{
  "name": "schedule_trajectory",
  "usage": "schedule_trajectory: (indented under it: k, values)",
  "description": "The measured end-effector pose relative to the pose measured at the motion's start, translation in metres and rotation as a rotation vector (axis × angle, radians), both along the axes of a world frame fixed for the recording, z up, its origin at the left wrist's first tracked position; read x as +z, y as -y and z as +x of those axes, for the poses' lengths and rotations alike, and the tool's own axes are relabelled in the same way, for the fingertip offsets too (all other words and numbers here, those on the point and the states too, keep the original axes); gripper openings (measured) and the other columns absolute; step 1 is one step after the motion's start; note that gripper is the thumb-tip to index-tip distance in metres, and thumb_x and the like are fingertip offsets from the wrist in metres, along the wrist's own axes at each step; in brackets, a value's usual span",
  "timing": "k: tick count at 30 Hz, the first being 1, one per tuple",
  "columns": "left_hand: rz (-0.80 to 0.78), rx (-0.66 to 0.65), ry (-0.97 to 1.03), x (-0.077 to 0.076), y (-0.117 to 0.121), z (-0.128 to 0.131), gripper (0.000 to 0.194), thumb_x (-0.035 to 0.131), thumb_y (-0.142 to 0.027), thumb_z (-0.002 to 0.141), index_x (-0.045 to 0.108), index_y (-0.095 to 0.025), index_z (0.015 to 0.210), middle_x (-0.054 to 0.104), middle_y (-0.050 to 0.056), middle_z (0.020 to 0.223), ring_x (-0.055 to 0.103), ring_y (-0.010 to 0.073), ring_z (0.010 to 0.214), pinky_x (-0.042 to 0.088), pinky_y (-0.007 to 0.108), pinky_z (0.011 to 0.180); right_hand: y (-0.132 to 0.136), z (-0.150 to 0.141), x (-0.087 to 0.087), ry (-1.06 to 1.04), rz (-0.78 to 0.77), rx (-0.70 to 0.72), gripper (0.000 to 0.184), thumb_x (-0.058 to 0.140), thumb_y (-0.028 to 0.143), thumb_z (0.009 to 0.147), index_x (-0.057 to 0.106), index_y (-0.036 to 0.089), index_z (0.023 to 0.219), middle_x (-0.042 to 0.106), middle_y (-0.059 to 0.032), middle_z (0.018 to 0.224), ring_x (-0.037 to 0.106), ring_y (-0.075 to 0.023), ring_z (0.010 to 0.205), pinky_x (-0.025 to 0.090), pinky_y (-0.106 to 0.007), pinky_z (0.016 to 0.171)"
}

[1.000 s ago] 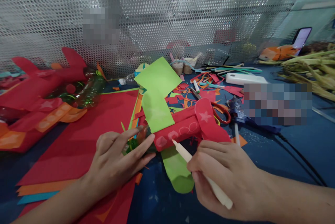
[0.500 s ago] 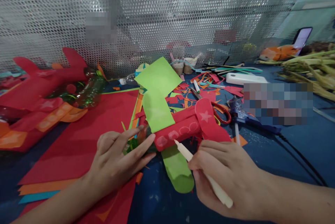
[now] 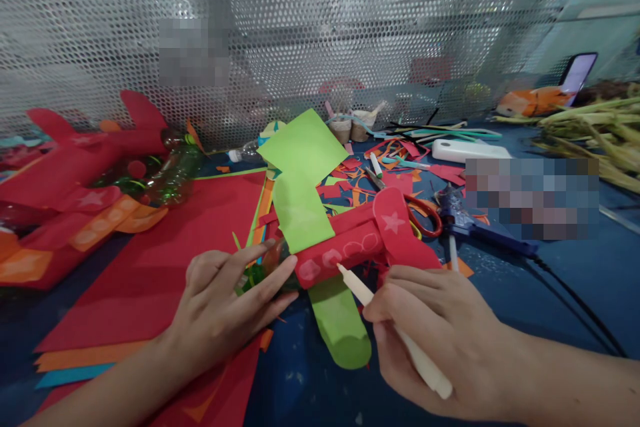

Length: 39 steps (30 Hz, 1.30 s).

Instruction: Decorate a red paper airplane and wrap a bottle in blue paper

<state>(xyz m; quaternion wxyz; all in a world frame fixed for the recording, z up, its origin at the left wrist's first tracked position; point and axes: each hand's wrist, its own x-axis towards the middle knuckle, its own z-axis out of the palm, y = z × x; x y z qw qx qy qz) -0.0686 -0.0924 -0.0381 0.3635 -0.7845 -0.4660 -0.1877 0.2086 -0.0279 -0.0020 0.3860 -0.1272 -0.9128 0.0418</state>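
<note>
Between the two hands: a red model [image 3: 353,259] on the blue tabletop [image 3: 525,294]. Left hand [image 3: 223,300] has its fingers spread half apart, resting over the model's bottle end [image 3: 273,255]; thumb hidden, so cannot tell whether it pinches. Right hand [image 3: 425,327] is closed round a pale pen [image 3: 357,288] in a writing grip, tip at the second drawn shape. Contact or slight hover: cannot tell.

Risks, as judged. Body is rounded; if the left hand bears lightly, it could roll under pen pressure and skew a line. Right hand's heel or knuckles could smear the pale marks if wet. Glue gun [image 3: 457,222], near and beyond the right hand, could snag or burn on a wide rightward sweep, if hot. Green strip [image 3: 303,214], standing past the left fingertips, could bend if brushed.

Counts. Hands, two. Pen in grip, one. Drawn shapes ahead of the right hand, four: two filled, two outlined. Star on the fin [image 3: 393,222], one. Scissors [image 3: 417,199] beyond the right knuckles, one pair. Pots [image 3: 340,127] farther off, two. Glue gun, one. Scraps [image 3: 360,194] past the model: too many to count.
</note>
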Motion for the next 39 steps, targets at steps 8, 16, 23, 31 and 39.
schedule_trajectory:
  k: [8,16,23,31,39]
  values:
    - [-0.026,0.018,0.011,-0.0048,0.0016,-0.0032,0.056,0.062,-0.044,0.097,0.048,-0.036,0.15,0.071,0.007,0.115,0.068,0.0274,0.09,0.05,0.04,0.083,-0.0011,0.0003,0.0014,0.006,-0.002,0.002,0.026,0.044,0.003,0.084,0.065,0.012,0.071,0.058,-0.0019,0.057,0.046,-0.0139,0.05,0.04,-0.026,0.048]
    - [0.02,0.011,-0.019,-0.0031,-0.0008,-0.0025,0.046,0.061,-0.044,0.098,0.055,-0.032,0.142,0.07,0.009,0.114,0.067,0.0265,0.087,0.05,0.041,0.081,-0.0002,-0.0004,0.0004,0.015,-0.002,0.012,0.028,0.042,0.004,0.085,0.063,0.015,0.07,0.055,-0.0002,0.055,0.041,-0.0131,0.048,0.037,-0.025,0.046]
    - [0.006,0.005,-0.034,0.0002,-0.0002,-0.0022,0.041,0.065,-0.039,0.096,0.059,-0.031,0.136,0.071,0.01,0.112,0.069,0.027,0.086,0.051,0.041,0.08,-0.0001,0.0009,0.0017,0.017,-0.012,-0.006,0.024,0.043,0.005,0.086,0.059,0.018,0.073,0.058,0.0004,0.056,0.045,-0.0133,0.049,0.041,-0.024,0.046]
    - [-0.012,0.017,-0.016,0.0007,0.0008,-0.002,0.062,0.065,-0.042,0.095,0.044,-0.036,0.153,0.074,0.007,0.114,0.07,0.0263,0.086,0.051,0.039,0.081,-0.0004,0.0005,0.0018,0.007,0.001,-0.006,0.025,0.044,0.004,0.083,0.064,0.013,0.07,0.058,-0.0012,0.056,0.046,-0.0137,0.049,0.04,-0.026,0.047]
    - [-0.006,0.023,-0.041,0.0011,0.0012,-0.0026,0.051,0.065,-0.041,0.095,0.052,-0.034,0.144,0.073,0.008,0.113,0.07,0.026,0.087,0.052,0.04,0.081,-0.0003,0.0,0.0011,-0.005,0.005,0.014,0.026,0.043,0.004,0.084,0.063,0.015,0.071,0.057,-0.001,0.056,0.044,-0.0139,0.049,0.038,-0.026,0.046]
